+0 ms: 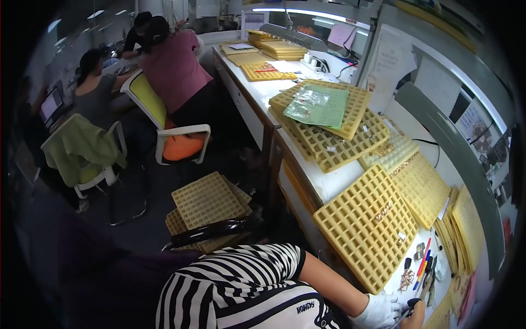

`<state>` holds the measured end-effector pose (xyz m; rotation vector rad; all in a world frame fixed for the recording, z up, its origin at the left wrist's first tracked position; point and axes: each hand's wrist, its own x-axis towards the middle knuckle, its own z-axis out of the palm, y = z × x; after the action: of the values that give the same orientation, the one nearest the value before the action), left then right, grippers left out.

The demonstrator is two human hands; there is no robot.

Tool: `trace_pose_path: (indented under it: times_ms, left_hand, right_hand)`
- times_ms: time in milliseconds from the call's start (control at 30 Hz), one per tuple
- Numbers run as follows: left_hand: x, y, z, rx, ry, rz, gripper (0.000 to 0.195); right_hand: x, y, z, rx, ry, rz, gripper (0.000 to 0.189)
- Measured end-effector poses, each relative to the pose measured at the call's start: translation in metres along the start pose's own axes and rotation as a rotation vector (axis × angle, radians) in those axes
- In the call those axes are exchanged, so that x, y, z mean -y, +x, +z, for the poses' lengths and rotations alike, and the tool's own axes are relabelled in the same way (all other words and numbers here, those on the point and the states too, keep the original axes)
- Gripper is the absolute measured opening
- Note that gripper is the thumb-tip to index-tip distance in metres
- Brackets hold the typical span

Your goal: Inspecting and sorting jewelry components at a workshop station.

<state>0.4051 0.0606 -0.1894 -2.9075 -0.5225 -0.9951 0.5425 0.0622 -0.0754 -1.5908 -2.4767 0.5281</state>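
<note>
At the bottom right, my left hand wears a white glove, its fingers partly curled; what it holds, if anything, is unclear. Beside it my bare right hand, cut by the frame's edge, grips a thin metal hand tool with a dark handle. Above the hands lie a pile of small rose-gold-coloured metal pieces, a red pen, a blue pen and pliers-like tools. A yellow grid tray beside them carries a cluster of similar pieces and a small tag.
More grid trays are stacked farther along the white bench, with a green sheet and clear plastic bags on top. Yellow trays lean at the right. Other trays stand low beside a black armrest. Several people and chairs are at the left.
</note>
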Motion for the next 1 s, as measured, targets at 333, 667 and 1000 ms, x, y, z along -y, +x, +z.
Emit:
trace_pose_path:
  times_ms: [333,667,1000]
  left_hand:
    - [-0.001,-0.016,-0.056,-0.012,-0.051,-0.177,0.04]
    - [-0.007,0.006,-0.065,0.162,-0.079,-0.164,0.036]
    - [-0.008,0.002,-0.068,0.206,-0.081,-0.199,0.036]
  right_hand:
    - [-0.018,0.011,0.016,-0.176,0.012,-0.097,0.027]
    - [-0.034,-0.002,0.01,-0.203,0.062,-0.056,0.037]
    - [-0.025,-0.004,0.009,-0.164,0.172,-0.047,0.036]
